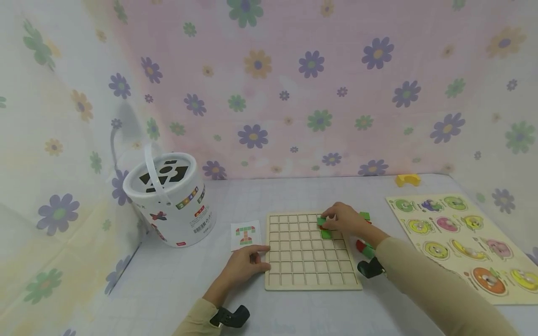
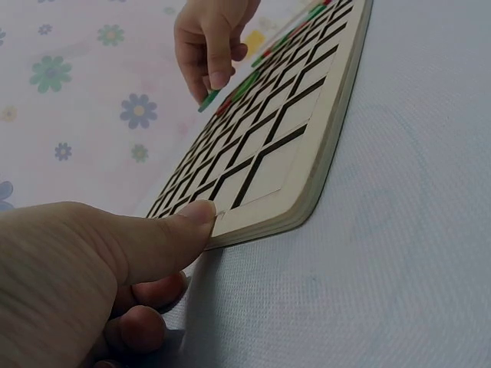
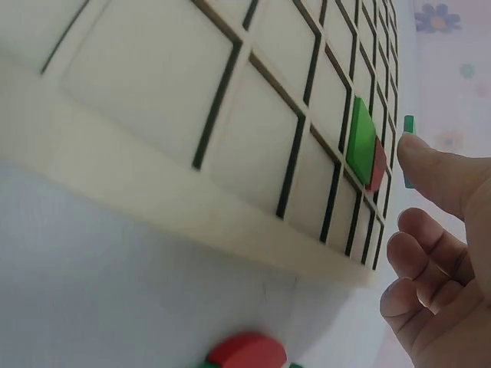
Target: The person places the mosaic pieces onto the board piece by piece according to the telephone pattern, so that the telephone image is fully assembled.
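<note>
A wooden grid board [image 1: 313, 285] lies flat on the table. My left hand [image 1: 244, 266] is at its left edge, and in the left wrist view the thumb [image 2: 173, 238] rests on the board's rim near a corner. Over the board's far right part, my right hand [image 1: 342, 218] pinches a small green tile [image 1: 321, 221] between thumb and fingers. Just below that tile, a green piece [image 3: 360, 142] and a red piece [image 3: 377, 165] sit side by side in the grid. A picture card [image 1: 245, 235] with a red and green pattern lies left of the board.
Loose pieces lie right of the board, among them a green piece [image 1: 364, 215] and a red piece [image 1: 360, 246]. A white lidded bucket [image 1: 176, 205] stands at left. On the right are a fruit puzzle board [image 1: 454, 240] and a yellow arch block [image 1: 407, 180].
</note>
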Demonstrator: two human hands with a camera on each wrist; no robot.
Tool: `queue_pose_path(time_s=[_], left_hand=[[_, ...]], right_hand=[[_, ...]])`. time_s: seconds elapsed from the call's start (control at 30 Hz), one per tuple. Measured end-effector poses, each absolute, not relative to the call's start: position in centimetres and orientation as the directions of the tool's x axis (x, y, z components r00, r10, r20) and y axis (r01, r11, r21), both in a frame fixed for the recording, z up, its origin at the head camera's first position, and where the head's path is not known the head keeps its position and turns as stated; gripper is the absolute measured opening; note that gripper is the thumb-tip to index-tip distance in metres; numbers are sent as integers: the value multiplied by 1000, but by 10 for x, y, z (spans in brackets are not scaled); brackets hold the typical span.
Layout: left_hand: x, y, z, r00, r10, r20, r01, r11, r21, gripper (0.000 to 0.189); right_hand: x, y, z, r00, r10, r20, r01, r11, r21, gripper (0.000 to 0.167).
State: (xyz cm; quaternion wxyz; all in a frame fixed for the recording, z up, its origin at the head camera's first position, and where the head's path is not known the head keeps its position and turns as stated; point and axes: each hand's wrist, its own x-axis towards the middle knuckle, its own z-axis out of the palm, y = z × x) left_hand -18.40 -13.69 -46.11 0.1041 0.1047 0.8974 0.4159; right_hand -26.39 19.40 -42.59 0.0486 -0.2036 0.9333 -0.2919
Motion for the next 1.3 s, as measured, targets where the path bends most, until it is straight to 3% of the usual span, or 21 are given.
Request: queue_pose_path(time_s=[0.33, 1.3], left_hand=[[-184, -137, -463, -956, 280, -91, 116, 641, 759, 48], [-184, -137, -463, -958, 272, -93, 112, 652, 749, 49]], right_hand=[[-262, 176, -428, -891, -452, 44, -401, 738, -542, 31], [-262, 165, -433, -911, -411, 33, -370, 779, -506, 26]])
